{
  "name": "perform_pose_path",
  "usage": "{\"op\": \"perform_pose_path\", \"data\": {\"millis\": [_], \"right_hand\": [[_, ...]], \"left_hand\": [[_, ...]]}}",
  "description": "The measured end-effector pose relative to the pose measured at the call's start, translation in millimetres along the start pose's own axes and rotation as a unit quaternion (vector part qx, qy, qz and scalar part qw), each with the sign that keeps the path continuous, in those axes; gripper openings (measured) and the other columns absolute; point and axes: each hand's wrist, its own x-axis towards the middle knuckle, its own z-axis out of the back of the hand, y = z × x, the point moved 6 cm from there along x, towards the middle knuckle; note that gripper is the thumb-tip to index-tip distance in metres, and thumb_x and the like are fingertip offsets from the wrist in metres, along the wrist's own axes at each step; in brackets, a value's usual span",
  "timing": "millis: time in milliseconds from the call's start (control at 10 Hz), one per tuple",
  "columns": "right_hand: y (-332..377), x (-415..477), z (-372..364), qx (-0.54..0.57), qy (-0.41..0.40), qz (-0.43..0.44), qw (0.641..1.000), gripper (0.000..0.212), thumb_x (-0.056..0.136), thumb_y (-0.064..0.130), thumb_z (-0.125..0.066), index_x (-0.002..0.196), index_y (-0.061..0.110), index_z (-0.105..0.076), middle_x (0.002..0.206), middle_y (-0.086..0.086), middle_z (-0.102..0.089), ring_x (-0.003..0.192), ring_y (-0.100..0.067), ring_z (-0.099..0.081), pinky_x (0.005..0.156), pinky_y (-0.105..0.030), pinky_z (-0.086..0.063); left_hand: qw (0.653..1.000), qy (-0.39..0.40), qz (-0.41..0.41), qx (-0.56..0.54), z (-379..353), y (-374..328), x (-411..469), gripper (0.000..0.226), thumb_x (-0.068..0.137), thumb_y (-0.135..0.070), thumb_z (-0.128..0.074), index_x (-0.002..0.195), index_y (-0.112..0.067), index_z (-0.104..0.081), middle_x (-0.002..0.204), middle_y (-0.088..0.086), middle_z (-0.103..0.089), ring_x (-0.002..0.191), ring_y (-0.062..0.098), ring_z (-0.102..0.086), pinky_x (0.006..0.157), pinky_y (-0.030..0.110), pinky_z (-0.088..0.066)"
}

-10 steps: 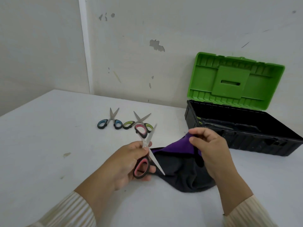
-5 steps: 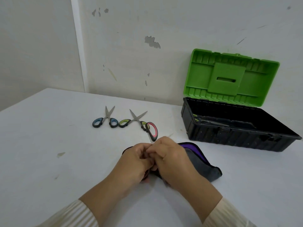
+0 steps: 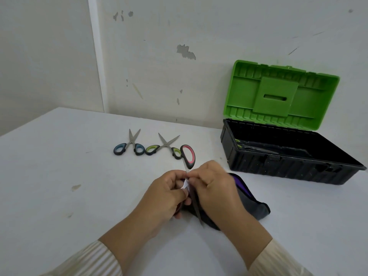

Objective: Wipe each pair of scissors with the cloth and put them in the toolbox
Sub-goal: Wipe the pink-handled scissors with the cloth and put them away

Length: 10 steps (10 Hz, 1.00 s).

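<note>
My left hand grips the pink-handled scissors; one pink-and-black loop sticks up past my fingers and the blades are spread. My right hand holds the grey-and-purple cloth against a blade, right beside the left hand. Blue-handled scissors and green-handled scissors lie open on the white table behind my hands. The black toolbox stands at the right with its green lid raised. A pair of green-handled scissors lies inside it.
A scuffed white wall runs close behind the table and the toolbox lid leans near it. A few small stains mark the table at the left.
My hands came together: the right hand brought the cloth onto the blades. The pink-handled scissors turned so a handle loop now points up and away from me.
</note>
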Motion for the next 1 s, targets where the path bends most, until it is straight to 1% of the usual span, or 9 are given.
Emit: {"op": "perform_pose_path", "data": {"millis": [100,200,300,400,500,600,700,900,1000], "right_hand": [[-2.3,1.3,0.3,0.001,-0.004,-0.003,1.0,0.015,0.084,0.011,-0.059,0.089,0.014,-0.073,0.083,0.0,-0.057,0.072,-0.008,-0.049,0.066,-0.002,-0.036],[-36.5,12.3,31.1,0.005,-0.119,-0.091,0.989,0.013,0.081,0.009,-0.064,0.083,0.018,-0.073,0.086,0.003,-0.061,0.083,-0.011,-0.057,0.076,-0.006,-0.039],[-51.7,5.8,57.1,0.072,-0.197,-0.161,0.964,0.019,0.083,0.014,-0.063,0.081,0.033,-0.067,0.091,0.007,-0.065,0.089,-0.006,-0.06,0.08,-0.011,-0.041],[-16.8,-2.3,49.5,0.027,-0.182,-0.063,0.981,0.026,0.081,0.01,-0.065,0.076,0.035,-0.066,0.084,0.012,-0.066,0.082,0.0,-0.058,0.075,-0.012,-0.045],[7.6,-4.3,6.3,-0.053,-0.021,0.031,0.998,0.014,0.082,0.012,-0.059,0.083,0.018,-0.072,0.082,-0.001,-0.064,0.072,-0.008,-0.053,0.062,-0.005,-0.04],[-4.8,5.3,7.0,-0.011,-0.044,-0.014,0.999,0.013,0.083,0.007,-0.06,0.087,0.009,-0.073,0.085,-0.007,-0.06,0.074,-0.009,-0.05,0.069,0.001,-0.035],[5.1,1.2,0.5,-0.044,0.011,0.028,0.999,0.016,0.085,0.006,-0.057,0.091,0.009,-0.071,0.084,-0.004,-0.056,0.071,-0.009,-0.049,0.065,-0.004,-0.035],[16.7,1.5,-1.1,-0.094,0.035,0.024,0.995,0.018,0.087,0.01,-0.051,0.096,0.007,-0.067,0.096,-0.012,-0.059,0.086,-0.025,-0.055,0.074,-0.031,-0.046],[19.7,-2.5,-6.2,-0.065,0.039,0.054,0.996,0.019,0.086,0.007,-0.052,0.098,0.005,-0.066,0.098,-0.014,-0.059,0.086,-0.026,-0.055,0.071,-0.028,-0.043]], "left_hand": [[1.0,-0.003,-0.002,0.005,1.8,0.7,0.4,0.032,0.088,0.006,-0.049,0.098,-0.021,-0.063,0.06,0.005,-0.063,0.041,0.012,-0.045,0.042,0.025,-0.039],[1.0,0.001,-0.001,0.009,2.2,-0.4,0.3,0.034,0.088,0.006,-0.05,0.1,-0.024,-0.064,0.066,0.006,-0.063,0.049,0.012,-0.054,0.044,0.026,-0.042],[1.0,0.003,-0.004,0.004,2.8,-0.3,2.2,0.034,0.089,0.004,-0.051,0.101,-0.024,-0.063,0.069,0.006,-0.062,0.057,0.015,-0.059,0.046,0.029,-0.043],[1.0,-0.005,-0.007,-0.002,5.7,-0.1,5.0,0.033,0.09,0.003,-0.051,0.098,-0.026,-0.063,0.061,0.005,-0.065,0.06,0.028,-0.05,0.049,0.031,-0.041],[1.0,-0.008,-0.005,-0.01,5.7,-0.7,3.5,0.032,0.089,0.005,-0.05,0.097,-0.023,-0.063,0.058,0.006,-0.063,0.05,0.024,-0.045,0.045,0.028,-0.039],[1.0,-0.003,-0.009,-0.011,5.2,-2.1,3.3,0.032,0.088,0.006,-0.05,0.097,-0.021,-0.064,0.059,0.007,-0.064,0.055,0.026,-0.046,0.044,0.027,-0.04],[1.0,0.003,-0.009,-0.014,2.7,-0.8,3.8,0.029,0.089,0.007,-0.049,0.096,-0.017,-0.064,0.056,0.005,-0.061,0.053,0.025,-0.045,0.041,0.026,-0.038],[1.0,0.006,-0.01,0.005,0.6,1.0,3.2,0.029,0.088,0.006,-0.049,0.092,-0.018,-0.064,0.057,0.005,-0.06,0.047,0.017,-0.048,0.04,0.027,-0.038],[1.0,0.001,-0.012,0.009,0.0,1.3,3.9,0.028,0.087,0.008,-0.049,0.087,-0.017,-0.063,0.052,0.0,-0.058,0.052,0.022,-0.047,0.041,0.027,-0.036]]}}
